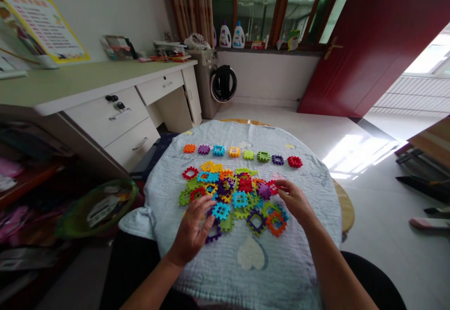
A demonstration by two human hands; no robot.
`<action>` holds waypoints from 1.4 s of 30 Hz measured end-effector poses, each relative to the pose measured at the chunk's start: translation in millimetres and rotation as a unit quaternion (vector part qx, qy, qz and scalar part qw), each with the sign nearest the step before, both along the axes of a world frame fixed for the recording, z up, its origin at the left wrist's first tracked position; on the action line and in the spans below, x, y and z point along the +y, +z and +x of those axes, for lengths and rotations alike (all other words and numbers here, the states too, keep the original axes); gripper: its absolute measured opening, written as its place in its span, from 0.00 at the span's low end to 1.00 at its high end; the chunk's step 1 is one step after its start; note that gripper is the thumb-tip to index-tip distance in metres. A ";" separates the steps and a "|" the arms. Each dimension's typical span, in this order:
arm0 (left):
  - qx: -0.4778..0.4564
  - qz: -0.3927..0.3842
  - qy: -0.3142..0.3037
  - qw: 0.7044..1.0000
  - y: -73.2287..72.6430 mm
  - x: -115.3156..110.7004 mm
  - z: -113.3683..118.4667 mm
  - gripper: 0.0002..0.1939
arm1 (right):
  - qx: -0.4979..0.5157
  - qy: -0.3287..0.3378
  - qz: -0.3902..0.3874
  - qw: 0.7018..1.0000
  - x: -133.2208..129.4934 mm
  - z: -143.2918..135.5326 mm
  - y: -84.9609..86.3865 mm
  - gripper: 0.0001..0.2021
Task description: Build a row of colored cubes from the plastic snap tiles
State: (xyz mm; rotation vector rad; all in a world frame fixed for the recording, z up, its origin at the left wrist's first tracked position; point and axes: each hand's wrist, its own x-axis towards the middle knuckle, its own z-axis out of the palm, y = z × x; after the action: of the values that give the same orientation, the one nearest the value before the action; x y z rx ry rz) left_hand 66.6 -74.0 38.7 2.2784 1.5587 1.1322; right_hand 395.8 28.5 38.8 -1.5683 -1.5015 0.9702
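A loose heap of colourful square plastic building pieces with notched edges lies on the cloth. My left hand (192,229) rests over the heap's near left side, fingers apart, beside a light blue window piece (221,210); a dark purple frame piece (213,232) is partly under it. At the heap's right edge, my right hand (296,201) has its thumb and fingertips on a red window piece (272,187), next to a purple piece (264,191). Beyond the heap runs a row of single pieces, from an orange one (189,148) to a red one (295,161).
The round table wears a pale blue cloth (291,263) with heart patterns. To the left are a desk (105,78) with drawers and a green basket (96,207). A washing machine (206,83) and a red door (351,43) stand behind.
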 end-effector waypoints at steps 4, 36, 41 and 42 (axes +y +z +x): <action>-0.050 0.007 0.088 0.995 3.2 6.6 -16.3 0.13 | -0.017 0.002 0.002 1.000 0.0 0.1 -0.5 0.16; 0.096 -0.063 -0.038 0.993 40.6 21.3 24.4 0.20 | -0.199 0.237 0.127 0.942 -43.8 -48.6 25.2 0.01; 0.097 -0.043 -0.066 0.992 37.1 38.3 52.2 0.30 | -0.188 0.216 0.146 0.947 -45.0 -54.4 20.4 0.07; 0.095 -0.034 -0.060 0.993 35.6 39.8 53.1 0.30 | -0.187 0.209 0.150 0.948 -44.6 -54.6 20.1 0.09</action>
State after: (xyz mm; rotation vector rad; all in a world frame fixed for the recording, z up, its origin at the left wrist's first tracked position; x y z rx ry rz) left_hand 119.7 -34.2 74.3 2.4588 1.4725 0.8401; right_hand 341.2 -16.1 58.9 -1.2843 -2.1975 0.6362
